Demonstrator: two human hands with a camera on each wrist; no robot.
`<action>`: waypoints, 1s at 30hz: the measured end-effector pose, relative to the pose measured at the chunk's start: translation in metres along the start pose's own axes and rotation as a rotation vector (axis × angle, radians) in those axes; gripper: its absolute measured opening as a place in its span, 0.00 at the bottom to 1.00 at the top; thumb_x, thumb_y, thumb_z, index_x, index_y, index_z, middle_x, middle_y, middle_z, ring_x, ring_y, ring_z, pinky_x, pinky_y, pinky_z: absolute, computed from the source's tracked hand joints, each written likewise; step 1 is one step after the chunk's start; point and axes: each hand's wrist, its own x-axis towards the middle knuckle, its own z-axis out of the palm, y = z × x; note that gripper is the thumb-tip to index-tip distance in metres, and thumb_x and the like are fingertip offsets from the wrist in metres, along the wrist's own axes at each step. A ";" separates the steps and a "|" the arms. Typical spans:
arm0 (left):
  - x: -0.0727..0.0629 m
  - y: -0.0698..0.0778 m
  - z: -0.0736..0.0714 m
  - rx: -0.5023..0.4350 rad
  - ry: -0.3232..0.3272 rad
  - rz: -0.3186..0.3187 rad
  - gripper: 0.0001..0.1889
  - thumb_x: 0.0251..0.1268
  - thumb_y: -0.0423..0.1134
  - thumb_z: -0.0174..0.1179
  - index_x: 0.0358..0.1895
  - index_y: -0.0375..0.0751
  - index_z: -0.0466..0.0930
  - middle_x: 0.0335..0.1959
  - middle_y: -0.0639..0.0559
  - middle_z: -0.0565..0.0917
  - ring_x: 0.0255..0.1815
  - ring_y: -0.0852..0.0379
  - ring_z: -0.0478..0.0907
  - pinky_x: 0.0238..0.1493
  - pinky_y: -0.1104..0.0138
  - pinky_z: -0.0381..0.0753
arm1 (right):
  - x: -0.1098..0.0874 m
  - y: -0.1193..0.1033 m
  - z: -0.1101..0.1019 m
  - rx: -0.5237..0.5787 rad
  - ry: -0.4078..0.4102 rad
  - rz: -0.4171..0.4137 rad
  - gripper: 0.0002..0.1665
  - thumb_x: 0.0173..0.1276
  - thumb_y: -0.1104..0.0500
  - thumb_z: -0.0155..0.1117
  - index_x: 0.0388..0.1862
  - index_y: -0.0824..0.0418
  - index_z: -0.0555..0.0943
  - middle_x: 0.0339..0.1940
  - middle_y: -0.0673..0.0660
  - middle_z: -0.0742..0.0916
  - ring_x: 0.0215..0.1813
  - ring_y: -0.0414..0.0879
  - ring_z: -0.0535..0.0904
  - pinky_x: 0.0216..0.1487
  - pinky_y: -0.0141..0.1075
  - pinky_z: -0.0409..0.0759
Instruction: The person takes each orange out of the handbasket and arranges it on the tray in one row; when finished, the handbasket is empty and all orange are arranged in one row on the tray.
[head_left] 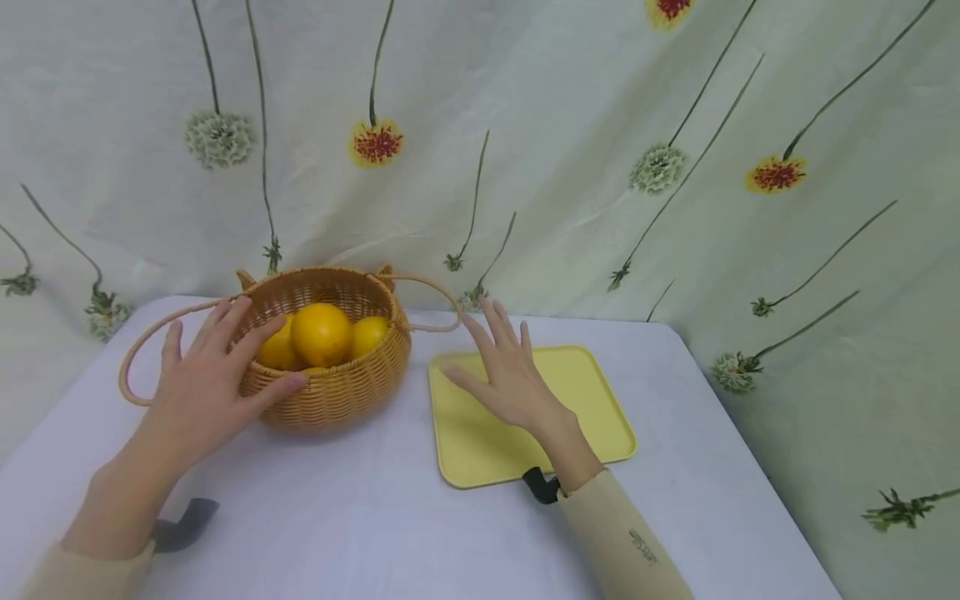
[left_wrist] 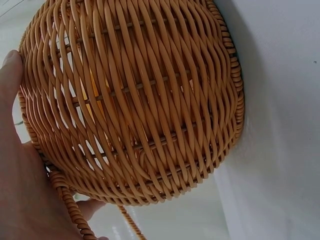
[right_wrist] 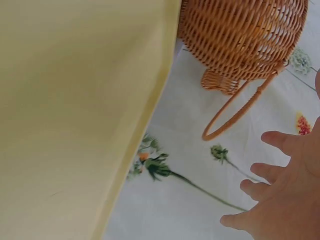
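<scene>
A woven wicker basket (head_left: 330, 400) with two loop handles stands at the back left of the table. Several round, orange-yellow fruits, perhaps oranges (head_left: 321, 333), lie inside it. My left hand (head_left: 206, 383) is spread at the basket's left side, its thumb along the front rim and its fingers around the left rim. From the left wrist, the basket's weave fills most of the view, with the thumb (left_wrist: 11, 75) at the rim. Over the yellow tray (head_left: 480, 454) hovers my right hand (head_left: 517, 379), fingers spread and holding nothing, near the basket's right handle (head_left: 435, 327).
A white cloth covers the table (head_left: 337, 517). Behind and to the right hangs a pale curtain (head_left: 555, 167) printed with flowers. Dark wrist mounts (head_left: 542, 485) stick out below the sleeves. The tray lies just right of the basket.
</scene>
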 end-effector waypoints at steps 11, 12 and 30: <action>0.000 -0.001 0.000 -0.004 0.006 0.002 0.47 0.65 0.71 0.63 0.81 0.48 0.65 0.86 0.33 0.51 0.87 0.32 0.43 0.79 0.29 0.23 | 0.039 -0.037 -0.005 0.025 0.015 -0.088 0.47 0.79 0.31 0.54 0.88 0.48 0.55 0.91 0.51 0.45 0.90 0.50 0.34 0.85 0.67 0.34; 0.000 -0.002 0.000 -0.005 0.007 0.002 0.47 0.65 0.71 0.63 0.80 0.48 0.65 0.86 0.34 0.51 0.87 0.32 0.43 0.79 0.29 0.23 | 0.043 -0.040 -0.005 0.031 0.012 -0.097 0.47 0.79 0.31 0.54 0.87 0.49 0.56 0.91 0.51 0.46 0.90 0.50 0.34 0.85 0.67 0.34; -0.001 0.000 -0.002 -0.014 0.004 -0.003 0.46 0.66 0.70 0.63 0.80 0.47 0.66 0.86 0.34 0.51 0.87 0.31 0.45 0.78 0.27 0.24 | 0.104 -0.097 -0.003 0.029 -0.147 -0.189 0.53 0.71 0.36 0.70 0.87 0.49 0.57 0.86 0.54 0.64 0.85 0.50 0.61 0.84 0.45 0.63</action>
